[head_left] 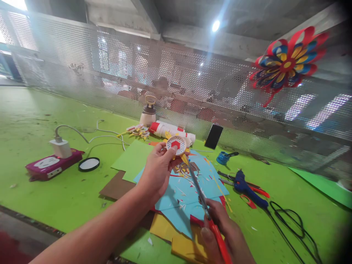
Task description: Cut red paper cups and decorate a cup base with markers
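Left hand (161, 161): pinching dotted paper dish (180, 142) above blue paper (176, 216)
Right hand (221, 220): gripping red-handled scissors (204, 203)
Glue gun (242, 184): right of blue paper

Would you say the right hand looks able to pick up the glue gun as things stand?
Probably not while the right hand holds the scissors, though the way looks free: nothing tall seems to stand between that hand and the glue gun.

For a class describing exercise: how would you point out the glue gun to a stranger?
On the green table, look right of the light-blue paper. The glue gun lies by a red-handled tool; its dark-blue body trailing a black cord sets it apart.
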`<state>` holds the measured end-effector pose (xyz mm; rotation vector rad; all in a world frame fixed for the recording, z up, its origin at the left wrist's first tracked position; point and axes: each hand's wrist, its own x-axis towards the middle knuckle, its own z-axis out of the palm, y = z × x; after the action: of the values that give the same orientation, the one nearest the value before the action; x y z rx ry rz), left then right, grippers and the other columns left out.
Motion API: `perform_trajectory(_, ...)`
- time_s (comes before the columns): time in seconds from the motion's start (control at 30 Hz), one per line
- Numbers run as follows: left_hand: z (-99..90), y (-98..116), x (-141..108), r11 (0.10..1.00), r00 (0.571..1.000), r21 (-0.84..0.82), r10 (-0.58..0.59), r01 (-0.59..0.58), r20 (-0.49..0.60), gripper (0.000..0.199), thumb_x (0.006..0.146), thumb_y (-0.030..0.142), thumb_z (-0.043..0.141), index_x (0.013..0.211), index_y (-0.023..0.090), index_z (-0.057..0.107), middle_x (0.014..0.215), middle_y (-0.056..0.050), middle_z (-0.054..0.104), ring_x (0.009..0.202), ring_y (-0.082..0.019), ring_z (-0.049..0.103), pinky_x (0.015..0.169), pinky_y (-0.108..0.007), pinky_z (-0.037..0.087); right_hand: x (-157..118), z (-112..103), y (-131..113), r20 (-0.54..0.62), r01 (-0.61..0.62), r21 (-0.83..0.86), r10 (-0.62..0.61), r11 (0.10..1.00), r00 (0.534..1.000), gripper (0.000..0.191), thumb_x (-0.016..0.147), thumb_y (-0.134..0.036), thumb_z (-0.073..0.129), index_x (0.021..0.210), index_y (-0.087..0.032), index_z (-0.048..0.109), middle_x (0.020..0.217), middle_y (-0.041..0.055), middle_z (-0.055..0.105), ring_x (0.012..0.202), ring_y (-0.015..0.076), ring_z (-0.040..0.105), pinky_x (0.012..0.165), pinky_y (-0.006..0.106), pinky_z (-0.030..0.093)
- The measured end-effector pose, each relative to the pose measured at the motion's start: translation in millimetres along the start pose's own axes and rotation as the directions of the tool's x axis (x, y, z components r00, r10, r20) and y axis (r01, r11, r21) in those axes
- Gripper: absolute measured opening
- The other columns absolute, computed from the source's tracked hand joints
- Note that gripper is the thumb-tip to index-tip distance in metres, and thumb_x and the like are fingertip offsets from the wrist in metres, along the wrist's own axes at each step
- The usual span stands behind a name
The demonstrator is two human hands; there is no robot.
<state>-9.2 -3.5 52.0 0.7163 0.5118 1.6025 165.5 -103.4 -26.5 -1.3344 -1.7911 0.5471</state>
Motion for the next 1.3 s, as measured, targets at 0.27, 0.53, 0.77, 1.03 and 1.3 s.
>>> perform_trajectory(0.27,-0.8,-1,2,1.0,1.0,-0.013,0.017,-0.016,0.011,0.018,0.084,0.011,0.062,0.102,0.012,0.056,0.098,-0.01,0.073,0.077,-0.019,0.074,0.067,-0.025,0.058,-1,5,7,-0.051,0.005,0.018,-0.004,1.0,0.999,0.05,0.09,-0.062,0.046,0.119,-0.022,0.053,0.067,-0.0032,0.055,0.06,0.0156,0.054,0.059,0.024,0.041)
perform_trajectory(0.53,-0.8,-1,1,1.0,1.0,-0.004,0.01,-0.01,0.023,0.017,0.084,0.011,0.062,0.101,0.011,0.058,0.099,-0.011,0.072,0.078,-0.019,0.074,0.067,-0.024,0.058,-1,2,9,-0.022,0.009,0.0,-0.009,1.0,1.0,0.048,0.091,-0.061,0.046,0.119,-0.023,0.051,0.071,-0.0028,0.059,0.059,0.0139,0.052,0.059,0.023,0.042)
perform_trajectory(0.77,-1.9,-1,2,1.0,0.999,0.01,-0.003,0.003,0.035,0.017,0.086,0.011,0.06,0.103,0.012,0.059,0.102,-0.011,0.072,0.078,-0.018,0.074,0.071,-0.025,0.058,-3,3,11,-0.027,0.005,0.004,-0.005,1.0,1.0,0.047,0.09,-0.06,0.048,0.119,-0.023,0.052,0.068,-0.0043,0.051,0.059,0.0144,0.051,0.059,0.023,0.042)
perform_trajectory(1.03,-2.7,-1,2,1.0,0.999,0.004,0.014,-0.014,0.038,0.017,0.083,0.013,0.065,0.099,0.011,0.06,0.099,-0.011,0.072,0.081,-0.019,0.074,0.075,-0.029,0.058,-3,4,12,-0.055,0.034,0.013,-0.033,0.999,0.998,0.047,0.089,-0.059,0.05,0.117,-0.021,0.053,0.067,-0.0037,0.052,0.056,0.0142,0.049,0.058,0.023,0.042)
perform_trajectory(1.3,-3.3,0,1,1.0,0.999,0.003,-0.005,0.005,0.043,0.018,0.083,0.013,0.065,0.101,0.012,0.06,0.101,-0.011,0.072,0.079,-0.019,0.074,0.075,-0.029,0.058,-3,2,13,-0.054,0.059,0.001,-0.059,0.998,0.997,0.045,0.089,-0.057,0.053,0.117,-0.021,0.054,0.069,-0.0024,0.054,0.059,0.0146,0.051,0.061,0.023,0.044)
